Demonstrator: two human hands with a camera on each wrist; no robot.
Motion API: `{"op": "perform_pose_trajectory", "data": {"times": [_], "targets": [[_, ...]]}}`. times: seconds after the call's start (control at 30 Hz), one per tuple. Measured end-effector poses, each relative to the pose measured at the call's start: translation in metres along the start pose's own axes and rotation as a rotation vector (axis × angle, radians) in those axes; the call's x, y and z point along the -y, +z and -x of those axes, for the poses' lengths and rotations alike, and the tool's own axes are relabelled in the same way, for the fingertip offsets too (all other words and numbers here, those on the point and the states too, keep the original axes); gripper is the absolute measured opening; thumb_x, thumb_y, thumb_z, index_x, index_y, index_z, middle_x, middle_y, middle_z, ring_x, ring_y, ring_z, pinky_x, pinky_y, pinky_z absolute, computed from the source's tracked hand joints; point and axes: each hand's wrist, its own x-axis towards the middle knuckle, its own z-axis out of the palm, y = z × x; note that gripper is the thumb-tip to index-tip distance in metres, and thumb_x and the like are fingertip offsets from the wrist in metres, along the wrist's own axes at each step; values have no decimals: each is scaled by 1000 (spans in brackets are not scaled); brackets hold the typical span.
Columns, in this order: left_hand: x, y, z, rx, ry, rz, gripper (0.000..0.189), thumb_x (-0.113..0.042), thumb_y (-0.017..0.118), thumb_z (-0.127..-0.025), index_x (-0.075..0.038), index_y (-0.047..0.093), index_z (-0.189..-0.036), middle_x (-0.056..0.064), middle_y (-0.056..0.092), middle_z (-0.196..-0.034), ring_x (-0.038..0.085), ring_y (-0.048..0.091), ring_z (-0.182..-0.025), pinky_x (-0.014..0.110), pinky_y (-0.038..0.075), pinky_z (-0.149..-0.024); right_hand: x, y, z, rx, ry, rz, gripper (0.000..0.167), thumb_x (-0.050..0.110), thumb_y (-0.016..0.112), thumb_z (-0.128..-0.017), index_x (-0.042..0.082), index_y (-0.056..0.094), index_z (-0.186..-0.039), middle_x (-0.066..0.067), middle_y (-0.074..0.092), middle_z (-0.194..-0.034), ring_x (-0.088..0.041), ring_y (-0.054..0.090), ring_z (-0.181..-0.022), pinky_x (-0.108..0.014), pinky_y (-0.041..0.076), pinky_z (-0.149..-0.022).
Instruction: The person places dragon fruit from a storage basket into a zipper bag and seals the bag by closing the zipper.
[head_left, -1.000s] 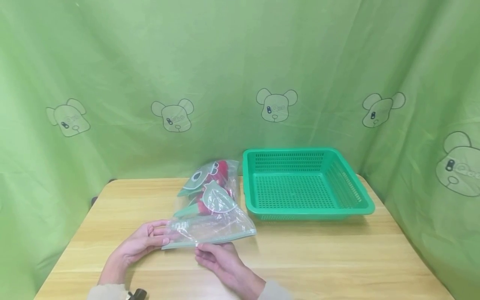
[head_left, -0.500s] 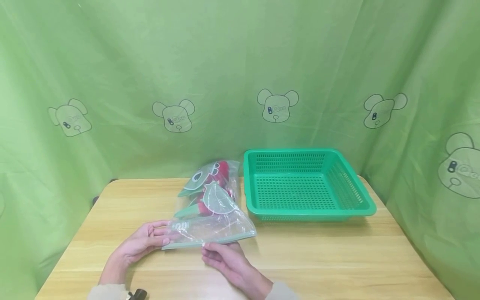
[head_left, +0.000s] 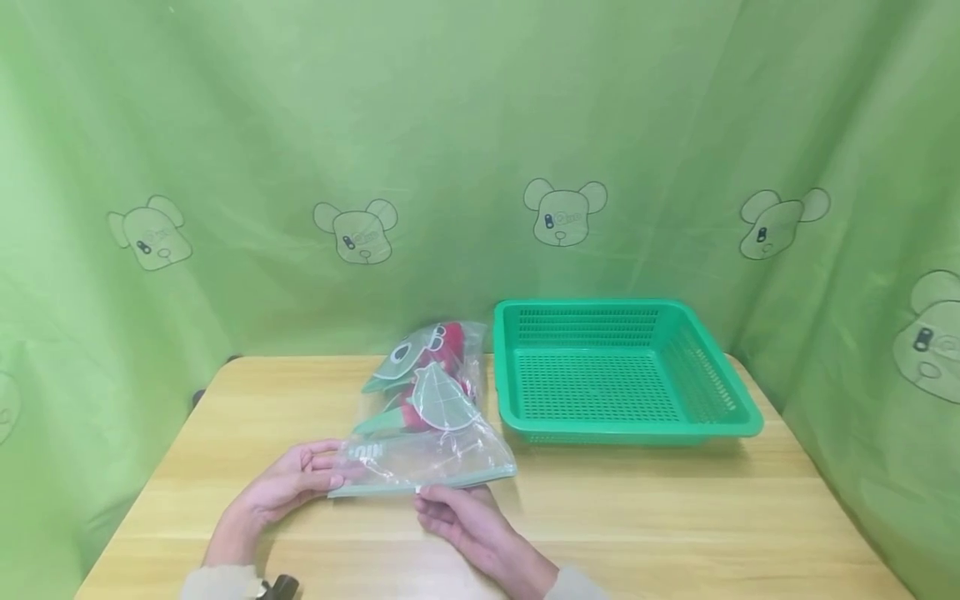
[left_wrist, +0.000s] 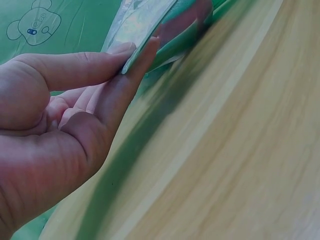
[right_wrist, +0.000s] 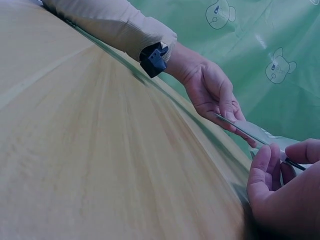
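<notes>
A clear plastic zip bag (head_left: 465,454) with a pale green slider strip lies on the table, its near edge lifted toward me. Inside it show red and green contents under printed green-and-white shapes. My left hand (head_left: 288,483) pinches the bag's left corner between thumb and fingers; the left wrist view shows this hand (left_wrist: 75,100) at the strip's end. At the strip's middle, my right hand (head_left: 472,525) pinches the small white slider (head_left: 420,490). In the right wrist view, the right hand (right_wrist: 285,185) grips the strip close in front of the left.
A green perforated plastic basket (head_left: 630,429) stands right of the bag at the back of the wooden table (head_left: 637,533). Green curtains (head_left: 465,100) with bear-head prints hang behind and at both sides. A dark wrist camera (head_left: 281,587) sits by the left sleeve.
My right hand has slid rightward along the strip with the slider, from left of the middle to past it. The left hand keeps its hold on the corner. The head view has turned slightly left.
</notes>
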Motion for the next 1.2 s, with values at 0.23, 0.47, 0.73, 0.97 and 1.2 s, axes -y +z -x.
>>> {"op": "perform_pose_trajectory", "data": {"times": [0.23, 0.47, 0.73, 0.97, 1.2], "targets": [[-2, 0, 0, -16, -12, -17, 64, 12, 53, -98, 19, 18, -151, 15, 66, -132, 25, 65, -122, 38, 49, -105, 4, -2, -1, 8, 16, -2, 11, 1, 70, -90, 2, 66, -100, -8, 75, -90, -17, 73, -86, -33, 60, -87], [-1, -3, 0, -28, 11, -11, 60, 13, 55, -96, 17, 28, -148, 14, 67, -132, 25, 67, -118, 37, 52, -102, 7, -6, -2, 31, 17, 7, 9, 1, 69, -90, 2, 67, -99, -9, 74, -91, -17, 73, -87, -34, 59, -89], [-2, -3, 0, -24, 16, -18, 63, 13, 54, -96, 18, 20, -150, 14, 67, -132, 25, 67, -119, 37, 51, -103, 12, -10, 1, 23, 9, 17, 11, 0, 68, -91, 0, 66, -101, -10, 74, -92, -18, 73, -88, -34, 59, -91], [-1, -3, 0, -27, 18, -20, 60, 13, 54, -96, 16, 25, -149, 14, 67, -132, 25, 66, -120, 37, 51, -103, 17, -15, 3, 47, 7, 20, 16, 0, 67, -91, -1, 62, -107, -9, 72, -93, -17, 72, -88, -34, 59, -90], [-1, -2, 1, -36, 7, -21, 63, 13, 54, -96, 17, 21, -150, 13, 67, -132, 24, 66, -120, 37, 50, -103, 15, -19, 3, 55, 6, 7, 16, -1, 67, -90, 0, 62, -106, -10, 73, -93, -17, 72, -87, -34, 59, -89]]}}
